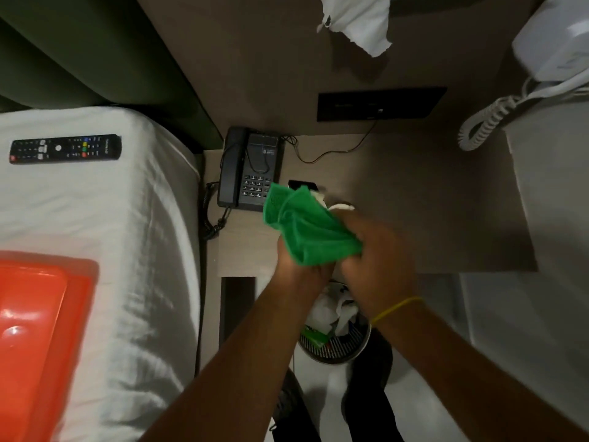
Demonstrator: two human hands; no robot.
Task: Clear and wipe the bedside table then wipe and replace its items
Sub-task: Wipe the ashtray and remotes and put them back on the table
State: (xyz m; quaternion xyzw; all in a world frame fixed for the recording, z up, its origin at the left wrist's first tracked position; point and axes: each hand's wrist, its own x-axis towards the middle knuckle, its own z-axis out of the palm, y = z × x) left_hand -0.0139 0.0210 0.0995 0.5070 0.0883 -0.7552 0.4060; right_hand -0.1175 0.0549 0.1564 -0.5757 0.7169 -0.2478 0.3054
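Green cloth (306, 228) sat bunched between both hands: the left hand (298, 263) gripped it from below while the right hand (373, 250) clutched a small white item against it, probably for wiping. They hovered over the bedside table (398, 202), where the phone (250, 169) remained; the remote (65, 148) lay aside on the bed (111, 234).

The black telephone (249, 169) on the bench (398, 199) shows white keypad digits, of which 1, 2, 3, 4, 5, 6, 7, 8, 9 and 0 can be made out. A small label above its keypad is too blurred to read. The remote control (65, 148) on the bed (105, 250) carries a brand word at its right end, also illegible.
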